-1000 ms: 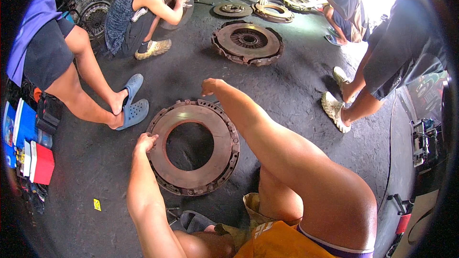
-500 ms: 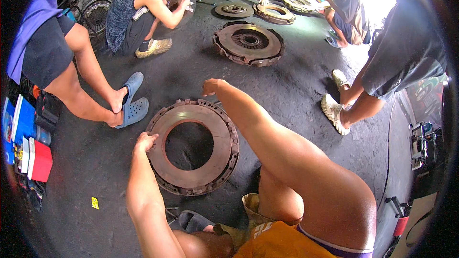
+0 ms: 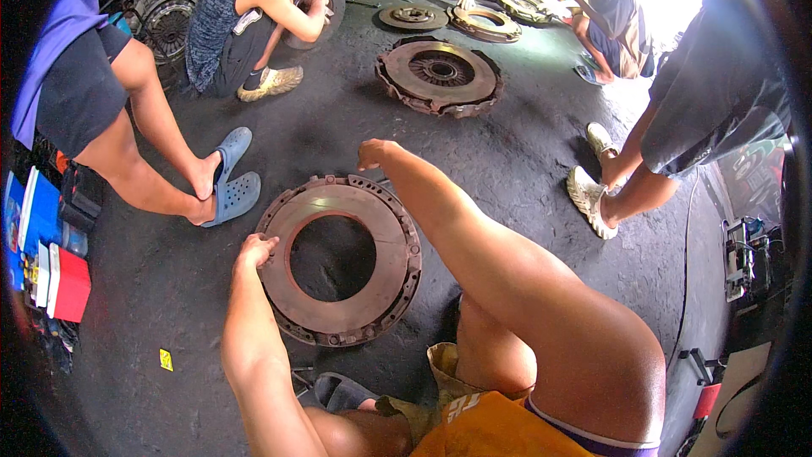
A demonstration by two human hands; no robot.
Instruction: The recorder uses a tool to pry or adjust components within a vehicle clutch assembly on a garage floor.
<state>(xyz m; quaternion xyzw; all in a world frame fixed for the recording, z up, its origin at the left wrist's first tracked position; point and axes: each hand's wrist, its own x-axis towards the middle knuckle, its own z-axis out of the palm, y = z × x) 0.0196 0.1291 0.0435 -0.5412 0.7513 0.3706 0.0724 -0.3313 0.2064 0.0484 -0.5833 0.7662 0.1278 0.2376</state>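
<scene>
A round clutch pressure plate [image 3: 359,309], rusty brown with a wide central hole and a bolted outer rim, lies flat on the dark floor in front of me. My left hand [image 3: 256,250] grips its left rim, a finger laid over the face. Past the plate's far right edge, my right hand [image 3: 376,154] hangs with the fingers curled closed. A thin metal piece shows just under that wrist; whatever the fingers hold is hidden. Farther off sits a second pressure plate [image 3: 414,85] with spring fingers at its centre, touched by nobody.
More clutch discs [image 3: 412,17] and rings [image 3: 485,24] lie at the back, where other people crouch. A person's blue clogs [image 3: 233,195] are close on the left, another's pale clogs [image 3: 589,195] on the right. A red box [image 3: 69,286] stands far left; a yellow scrap [image 3: 166,360] lies nearby.
My hands and the near plate hold nearly the same place. At the back left, the crouching person has shifted their head and hands over an upright disc.
</scene>
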